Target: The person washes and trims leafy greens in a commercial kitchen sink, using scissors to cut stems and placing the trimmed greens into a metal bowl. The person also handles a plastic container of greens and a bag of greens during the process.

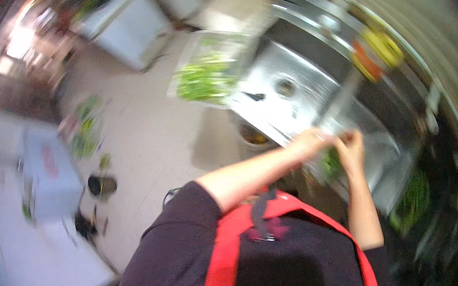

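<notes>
My left hand [311, 141] and my right hand [350, 143] are close together over the near edge of a double stainless steel sink [264, 114]. Blur hides their fingertips, and whether they hold anything cannot be told. Just below and between them is a bunch of leafy greens [331, 163], over the near side of the sink. The basin with a round drain [285, 86] lies beyond my hands, with a small dark object [254, 95] in it.
A clear tray or bag of cut greens [202, 81] stands at the sink's far left corner. More greens [412, 200] lie at the right. A bucket [256, 134] is below the sink's edge. White boxes [51, 176] and a dark pot [102, 185] stand at the left; yellow and orange items [374, 52] are behind the sink.
</notes>
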`<act>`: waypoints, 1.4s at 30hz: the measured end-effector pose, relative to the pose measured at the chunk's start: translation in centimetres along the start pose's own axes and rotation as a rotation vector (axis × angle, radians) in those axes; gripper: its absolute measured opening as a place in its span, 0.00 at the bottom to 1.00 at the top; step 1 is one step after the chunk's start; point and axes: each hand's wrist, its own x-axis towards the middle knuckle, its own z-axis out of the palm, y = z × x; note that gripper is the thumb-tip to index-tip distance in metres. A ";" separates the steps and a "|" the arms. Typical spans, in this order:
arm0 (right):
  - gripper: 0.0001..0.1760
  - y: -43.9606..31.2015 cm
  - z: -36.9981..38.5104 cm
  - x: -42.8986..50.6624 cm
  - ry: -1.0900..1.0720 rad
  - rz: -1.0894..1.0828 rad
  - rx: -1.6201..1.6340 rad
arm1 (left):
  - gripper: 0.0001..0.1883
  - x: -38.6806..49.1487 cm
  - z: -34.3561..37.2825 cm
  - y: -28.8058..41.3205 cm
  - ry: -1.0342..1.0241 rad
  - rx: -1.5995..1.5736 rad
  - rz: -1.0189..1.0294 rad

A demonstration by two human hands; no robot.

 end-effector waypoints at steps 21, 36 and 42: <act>0.26 9.4 -5.5 -1.6 -0.270 -0.242 -0.134 | 0.63 -1.4 7.9 -0.7 0.312 0.452 0.039; 0.41 10.9 -10.0 -2.8 -0.426 -0.353 -0.201 | 0.10 0.5 12.7 -2.4 0.151 0.649 0.008; 0.31 6.2 -11.1 -3.8 -0.388 -0.260 0.084 | 0.13 -2.6 9.6 2.6 0.389 0.580 0.119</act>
